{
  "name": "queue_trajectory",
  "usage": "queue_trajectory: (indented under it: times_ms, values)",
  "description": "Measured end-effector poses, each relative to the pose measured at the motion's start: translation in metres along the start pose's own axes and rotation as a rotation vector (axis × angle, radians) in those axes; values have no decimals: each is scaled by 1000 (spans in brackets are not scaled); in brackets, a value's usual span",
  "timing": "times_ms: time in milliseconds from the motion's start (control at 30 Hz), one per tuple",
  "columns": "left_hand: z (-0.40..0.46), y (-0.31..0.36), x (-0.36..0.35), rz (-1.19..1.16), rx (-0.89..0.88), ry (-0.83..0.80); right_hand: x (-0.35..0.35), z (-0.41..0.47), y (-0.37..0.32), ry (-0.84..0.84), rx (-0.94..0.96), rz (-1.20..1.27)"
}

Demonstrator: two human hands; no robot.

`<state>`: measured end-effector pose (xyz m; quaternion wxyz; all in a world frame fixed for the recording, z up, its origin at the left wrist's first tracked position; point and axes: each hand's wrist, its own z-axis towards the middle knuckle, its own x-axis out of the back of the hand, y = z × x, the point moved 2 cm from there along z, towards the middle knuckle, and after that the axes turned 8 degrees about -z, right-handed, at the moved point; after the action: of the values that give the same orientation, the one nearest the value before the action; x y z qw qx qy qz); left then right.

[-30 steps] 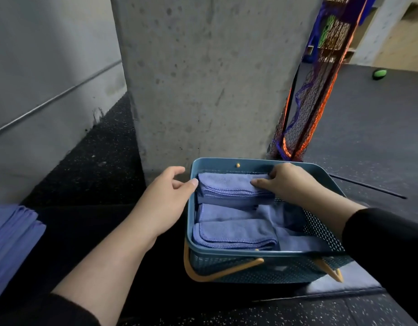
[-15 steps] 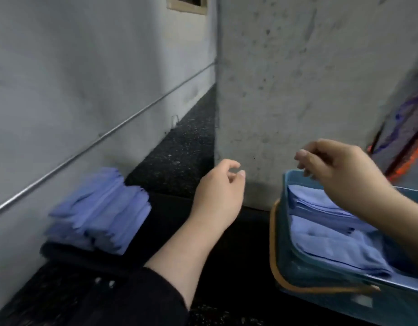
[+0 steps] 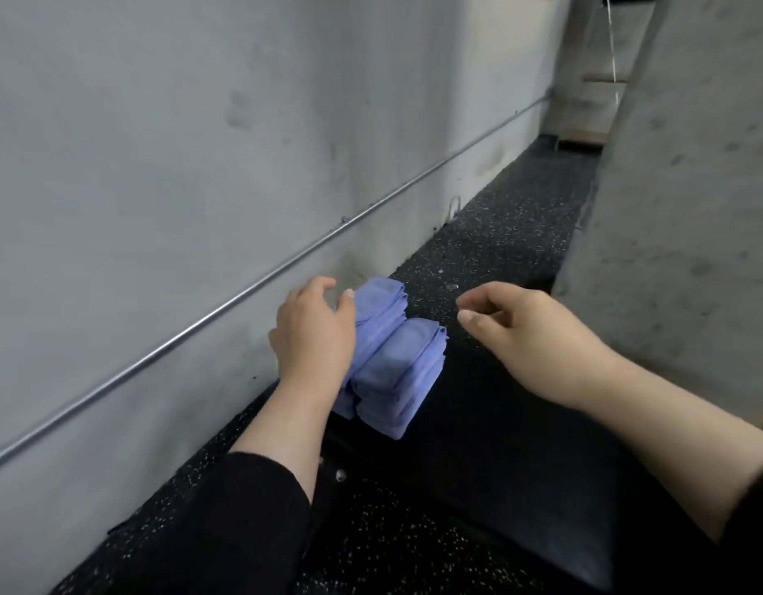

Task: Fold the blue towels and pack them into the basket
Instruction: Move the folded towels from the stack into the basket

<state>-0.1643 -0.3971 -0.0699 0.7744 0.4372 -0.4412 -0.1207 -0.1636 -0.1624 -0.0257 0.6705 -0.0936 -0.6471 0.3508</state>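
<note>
Likely soft, light and floppy, the blue towels (image 3: 392, 358) sit stacked against the wall (image 3: 156, 165), so pinch the top one by a folded edge: your left hand (image 3: 313, 332) curls onto the stack, your right hand (image 3: 513, 324) hovers empty beside it, loosely curled.

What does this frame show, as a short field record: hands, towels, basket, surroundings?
left hand: on the far stack of blue towels, fingers curled over its top
right hand: in the air, loosely curled, holds nothing
near stack of blue towels: untouched, beside the far stack
basket: not in view
surroundings: grey wall, dark speckled floor
</note>
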Motion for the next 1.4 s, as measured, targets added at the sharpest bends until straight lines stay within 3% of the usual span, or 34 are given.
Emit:
queue_trajectory:
  times_ms: [133, 200, 300, 400, 467, 600, 667, 733, 867, 933, 1067, 1233, 1400]
  values:
    - [14, -45, -8, 124, 207, -212, -52, 16, -7, -168, 106, -97]
    - [14, -51, -12, 85, 219, -240, -79, 19, -8, -252, 164, -195]
    - [14, -50, -11, 110, 199, -244, -108, 21, -4, -394, 106, -320]
    - [12, -47, -12, 96, 139, -220, -125, 20, 3, -462, 109, -323]
    - [12, -44, -13, -132, 130, -188, -127, 19, 5, -386, 95, -231]
    - [9, -23, -1, -568, 75, -81, -95, 14, 0, 296, -81, 307]
    - [4, -6, 8, -720, 31, -86, -72, 14, -2, 486, -185, 530]
    - [-6, 13, 14, -844, -7, -163, -51, 14, -2, 431, -270, 696]
    - [-36, 55, 15, -1063, -16, -439, -4, 0, 1, 39, -336, 1026]
    - [-53, 76, 11, -1112, -37, -538, 28, -17, 6, -17, -333, 1093]
    - [-84, 114, -3, -1129, -48, -670, 91, -64, 31, 190, -413, 1027]
    - [-138, 165, -42, -1052, -83, -781, 169, -137, 64, 376, -356, 741]
    - [-199, 218, -84, -1148, -15, -1001, 229, -200, 108, 527, -378, 645]
